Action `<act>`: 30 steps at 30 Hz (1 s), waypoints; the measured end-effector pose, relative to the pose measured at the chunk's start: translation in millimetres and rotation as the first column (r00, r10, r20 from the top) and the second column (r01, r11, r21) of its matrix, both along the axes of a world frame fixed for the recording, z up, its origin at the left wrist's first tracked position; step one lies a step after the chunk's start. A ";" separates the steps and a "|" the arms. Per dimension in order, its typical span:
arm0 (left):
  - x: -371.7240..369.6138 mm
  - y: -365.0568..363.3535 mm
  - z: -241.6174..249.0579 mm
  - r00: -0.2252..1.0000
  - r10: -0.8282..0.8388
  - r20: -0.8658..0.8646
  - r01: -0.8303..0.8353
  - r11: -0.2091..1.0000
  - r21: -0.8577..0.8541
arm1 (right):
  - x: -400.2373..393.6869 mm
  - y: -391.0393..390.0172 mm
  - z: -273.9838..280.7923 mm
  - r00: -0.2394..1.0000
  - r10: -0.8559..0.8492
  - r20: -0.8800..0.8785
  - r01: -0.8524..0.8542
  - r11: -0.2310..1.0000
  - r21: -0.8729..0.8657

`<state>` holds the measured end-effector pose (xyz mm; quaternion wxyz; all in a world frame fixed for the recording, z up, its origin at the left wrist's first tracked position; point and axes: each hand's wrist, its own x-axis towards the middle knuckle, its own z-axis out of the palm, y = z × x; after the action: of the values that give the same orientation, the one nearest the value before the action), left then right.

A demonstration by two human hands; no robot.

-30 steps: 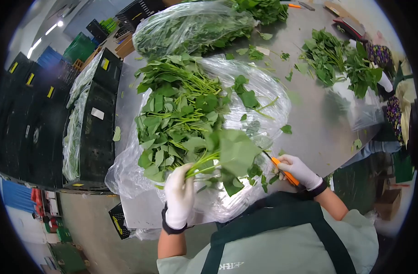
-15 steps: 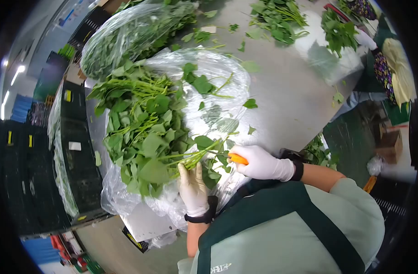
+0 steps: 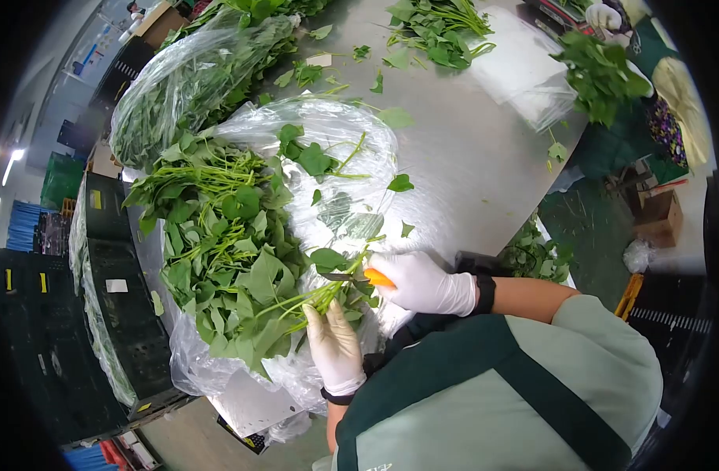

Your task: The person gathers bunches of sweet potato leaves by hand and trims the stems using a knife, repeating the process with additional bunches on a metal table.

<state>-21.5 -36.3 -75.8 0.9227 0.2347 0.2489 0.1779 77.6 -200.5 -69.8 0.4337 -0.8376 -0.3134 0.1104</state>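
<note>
Snugly, right hand (image 3: 424,284) wrapped around an orange-handled cutter (image 3: 379,278), left hand (image 3: 334,349) with grip clamped on green stems (image 3: 325,295).

Here's the left hand (image 3: 336,351), white-gloved, fingertips pointing forward in a pinch, its forearm (image 3: 336,418) largely hidden behind the torso. And the right hand (image 3: 424,284), gloved too, sits just beyond it, fingers curled into a closed grip, back upward, wrist fairly straight, bare forearm (image 3: 532,299) stretching in from the right.
</note>
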 end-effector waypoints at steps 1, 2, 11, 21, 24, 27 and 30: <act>-1.5 0.5 -0.2 1.000 -0.014 0.000 0.014 0.999 -0.044 | 5.7 -5.3 -5.7 1.000 -0.015 0.018 0.016 0.998 -0.057; -4.2 3.5 0.5 1.000 -0.030 -0.001 0.030 0.996 -0.084 | 11.2 -10.7 -12.9 0.999 -0.030 0.036 0.033 0.994 -0.109; 5.9 14.7 18.4 0.994 -0.069 0.086 0.044 0.963 0.266 | 29.9 -16.2 27.9 0.966 -0.085 -0.242 0.135 0.971 0.197; 1.2 19.4 2.5 0.910 -0.413 -0.025 0.394 0.845 0.362 | 20.9 22.8 43.2 0.598 0.251 -0.761 0.092 0.922 0.376; -5.7 1.0 -13.5 0.842 -0.539 0.002 0.527 0.824 0.210 | 19.9 25.4 41.0 0.666 0.182 -0.724 0.180 0.902 0.392; -3.9 -6.0 -17.2 0.746 -0.666 -0.005 0.650 0.727 0.221 | 19.5 29.6 42.1 0.687 0.148 -0.711 0.243 0.876 0.416; 1.5 -10.1 -10.0 0.904 -0.423 -0.062 0.398 0.779 0.484 | 17.9 33.6 31.3 0.684 0.155 -0.713 0.214 0.892 0.398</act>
<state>-19.9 -46.4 -85.8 0.8559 0.5028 0.1158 0.0350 95.5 -166.9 -38.5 0.7055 -0.6043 -0.1175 0.3511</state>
